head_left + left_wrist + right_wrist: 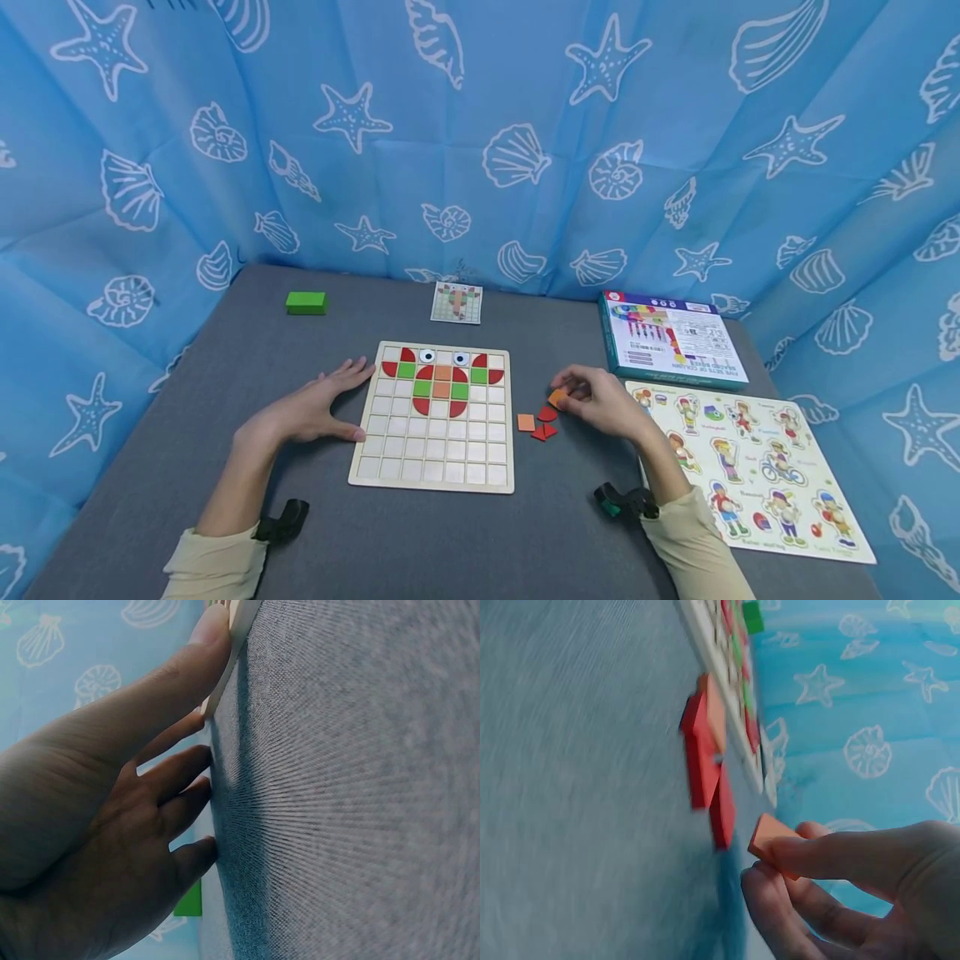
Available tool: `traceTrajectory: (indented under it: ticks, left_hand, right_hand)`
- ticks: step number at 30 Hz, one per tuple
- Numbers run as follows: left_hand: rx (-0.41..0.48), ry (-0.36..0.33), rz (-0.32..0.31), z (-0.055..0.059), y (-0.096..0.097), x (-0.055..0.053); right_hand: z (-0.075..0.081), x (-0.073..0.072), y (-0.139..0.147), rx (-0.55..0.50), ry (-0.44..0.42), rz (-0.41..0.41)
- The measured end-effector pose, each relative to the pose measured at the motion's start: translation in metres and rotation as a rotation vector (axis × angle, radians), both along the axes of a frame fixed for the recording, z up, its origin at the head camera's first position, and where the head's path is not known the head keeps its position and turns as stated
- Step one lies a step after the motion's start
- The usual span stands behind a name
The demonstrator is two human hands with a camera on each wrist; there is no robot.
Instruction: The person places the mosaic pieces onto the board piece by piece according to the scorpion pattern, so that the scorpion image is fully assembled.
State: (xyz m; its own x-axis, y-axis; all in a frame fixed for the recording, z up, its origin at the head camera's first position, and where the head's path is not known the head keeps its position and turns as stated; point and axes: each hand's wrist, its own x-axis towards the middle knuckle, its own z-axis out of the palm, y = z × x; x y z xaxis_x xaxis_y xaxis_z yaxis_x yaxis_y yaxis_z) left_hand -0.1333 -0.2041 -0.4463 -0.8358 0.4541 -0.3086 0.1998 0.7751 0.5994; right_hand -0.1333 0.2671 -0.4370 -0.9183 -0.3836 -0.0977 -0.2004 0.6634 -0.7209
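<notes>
A wooden grid board [432, 475] lies in front of the person, with red, green and orange tiles and two eye tiles forming a pattern in its upper rows. At its left edge rests the left hand [309, 410], thumb and index finger touching the rim, fingers extended. Right of the board, the right hand [606, 402] pinches an orange square tile [765, 836] between thumb and fingers, above the table. Just beside that hand are another orange square tile [526, 422], a rounded red tile [547, 413] and red triangular tiles [551, 430].
Behind the board lies a small pattern card [457, 302]. A green block [306, 303] sits at the back left. On the right are a boxed set [675, 340] and a picture puzzle board [750, 467], partly under the right forearm. A blue curtain [480, 150] hangs behind the table.
</notes>
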Motion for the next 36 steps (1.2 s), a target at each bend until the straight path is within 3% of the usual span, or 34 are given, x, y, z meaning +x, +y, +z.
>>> traceTrajectory:
  ticks: [9,15,20,30,36]
  left_hand:
    - [-0.003,0.006,-0.001,0.000,0.000,0.000]
    - [0.000,0.006,0.000,-0.001,0.000,-0.001]
    - [-0.002,0.009,-0.005,-0.003,-0.002,-0.001]
    - [-0.006,0.010,-0.011,-0.002,-0.002,0.000]
    - [0.002,0.011,-0.015,-0.001,-0.001,0.000]
  right_hand:
    - [0.004,0.008,-0.026,-0.166,-0.060,0.058]
    - [0.001,0.011,-0.052,-0.216,-0.102,0.097]
    - [-0.001,0.010,-0.079,-0.205,-0.088,0.124]
    - [-0.002,0.001,-0.138,-0.072,0.028,0.202]
    - [-0.002,0.000,-0.160,-0.017,0.040,0.170]
